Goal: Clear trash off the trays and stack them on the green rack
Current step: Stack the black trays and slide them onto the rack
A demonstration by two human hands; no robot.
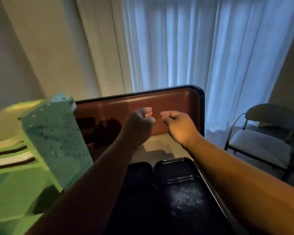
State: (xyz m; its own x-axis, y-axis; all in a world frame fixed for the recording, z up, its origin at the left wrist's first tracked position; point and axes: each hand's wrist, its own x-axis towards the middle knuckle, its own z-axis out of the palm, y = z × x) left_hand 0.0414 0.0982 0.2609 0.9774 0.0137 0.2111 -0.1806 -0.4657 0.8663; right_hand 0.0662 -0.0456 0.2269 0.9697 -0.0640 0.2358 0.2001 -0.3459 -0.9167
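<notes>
The green rack (54,133) stands at the left, blurred, with a perforated side panel and flat pieces lying in its slots (10,160). Two black trays lie side by side on the brown table (176,97) below my arms. The right tray (176,168) carries white crumbs (185,197). The left tray (139,168) is dark, and my left forearm hides part of it. My left hand (139,121) and my right hand (175,122) are stretched out over the table's far half, close together. Their fingers are curled in and nothing shows in them.
A black rim runs around the table, whose far right corner is rounded (200,92). A dark chair with a grey seat (261,143) stands to the right of the table. White curtains (193,39) hang behind.
</notes>
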